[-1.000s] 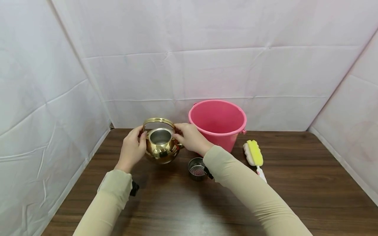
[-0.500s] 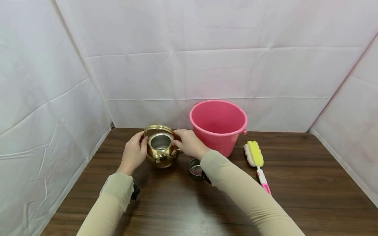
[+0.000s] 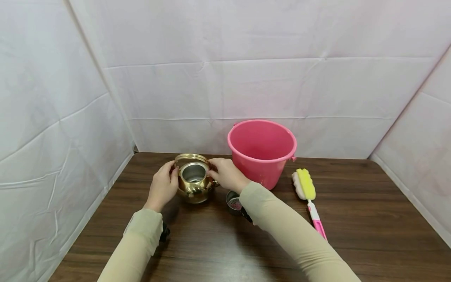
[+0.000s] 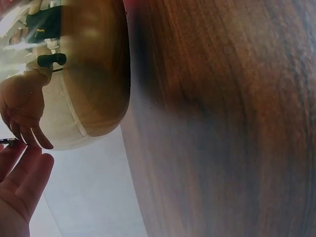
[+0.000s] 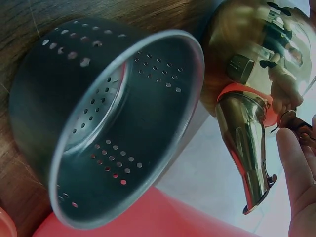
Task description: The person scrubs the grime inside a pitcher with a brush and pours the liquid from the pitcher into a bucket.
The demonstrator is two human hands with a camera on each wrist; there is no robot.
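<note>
A shiny gold teapot (image 3: 195,190) with a raised hoop handle (image 3: 192,156) stands upright, its round mouth uncovered. My left hand (image 3: 162,187) grips it near the left foot of the handle, while my right hand (image 3: 230,175) pinches the right foot. Its spout (image 5: 245,140) points toward the right hand's side. Whether the base touches the table cannot be told. To the right, under my right wrist, a steel strainer basket (image 3: 233,203) with small holes sits on the table, partly hidden by the wrist camera and sleeve. The left wrist view shows the teapot's curved belly (image 4: 94,74) beside the fingers.
A pink bucket (image 3: 262,168) stands at the back, just right of the right hand. Farther right lies a brush (image 3: 305,184) with a yellow and white sponge head and a pink-white handle. White cloth walls (image 3: 169,90) enclose the dark wooden table (image 3: 370,219).
Both hands have lowered the teapot toward the table, keeping their hold on it. The strainer basket, bucket and brush have stayed in place; the view has shifted slightly.
</note>
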